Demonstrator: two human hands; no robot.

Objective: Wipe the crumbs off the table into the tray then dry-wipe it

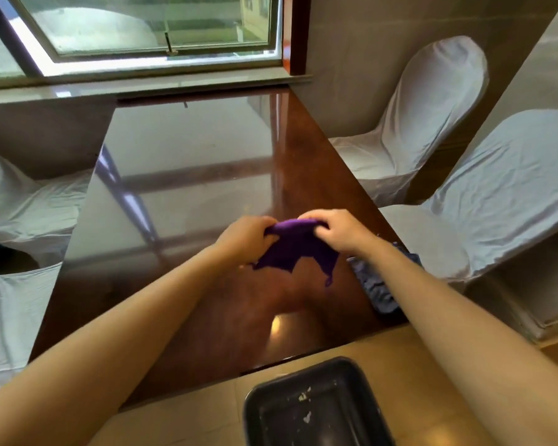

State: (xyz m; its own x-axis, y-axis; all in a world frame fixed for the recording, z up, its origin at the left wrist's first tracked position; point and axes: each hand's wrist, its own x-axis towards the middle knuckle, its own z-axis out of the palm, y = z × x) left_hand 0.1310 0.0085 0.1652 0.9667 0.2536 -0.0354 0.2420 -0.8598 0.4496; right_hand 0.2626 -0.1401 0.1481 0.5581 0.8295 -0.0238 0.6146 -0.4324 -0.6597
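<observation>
Both hands, the left hand [247, 235] and the right hand [337, 231], pinch a purple cloth [298, 249] bunched above the table [181, 175]. The tray [316, 403] sits below the near edge, apparently holding crumbs. A bunched cloth could wipe unevenly and leave streaks.

No readable text, label, brand, number or sign is showing anywhere in this view; nothing legible is appearing on any surface.
</observation>
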